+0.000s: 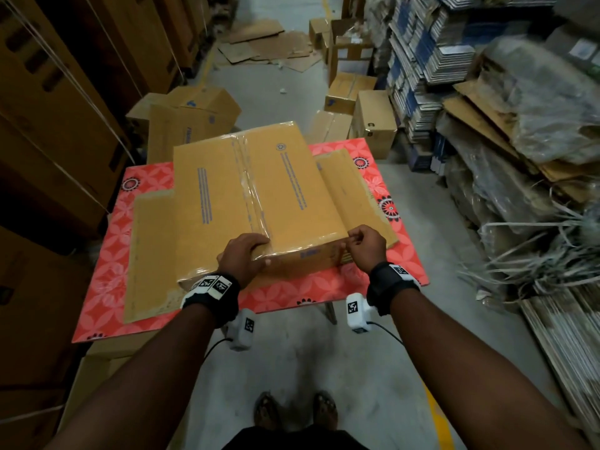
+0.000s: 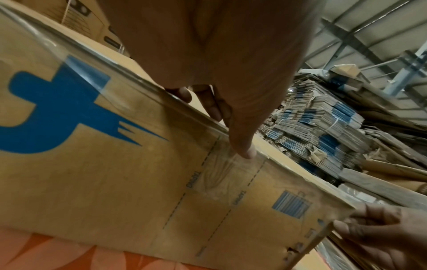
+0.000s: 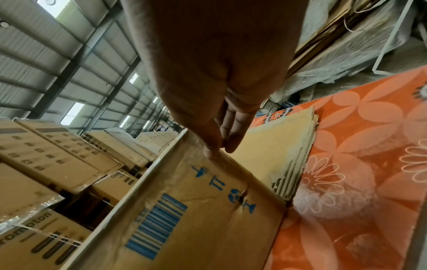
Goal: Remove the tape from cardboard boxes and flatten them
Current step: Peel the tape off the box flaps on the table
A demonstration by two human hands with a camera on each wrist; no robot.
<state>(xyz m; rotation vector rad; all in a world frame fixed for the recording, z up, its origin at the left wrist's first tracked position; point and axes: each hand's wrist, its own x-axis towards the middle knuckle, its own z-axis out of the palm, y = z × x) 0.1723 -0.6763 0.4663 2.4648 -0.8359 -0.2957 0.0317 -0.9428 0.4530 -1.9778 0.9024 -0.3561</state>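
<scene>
Taped box (image 1: 259, 193) is lying on the tabletop (image 1: 324, 287); left hand (image 1: 242, 254) is pressing flat on its near edge, right hand (image 1: 365, 243) is pinching tape (image 1: 308, 246) at its near-right corner.

A matt brown corrugated cardboard box (image 1: 259, 196) is sealed with glossy clear plastic tape (image 1: 256, 203). Beneath it, a smooth red floral-printed tabletop (image 1: 324, 287) is seen, and frayed flat cardboard sheets (image 3: 286, 151) at the right.

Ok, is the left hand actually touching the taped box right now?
Touching. In the head view the left hand lies over the near top edge of the box; the left wrist view shows its thumb pressed on the clear tape there.
</scene>
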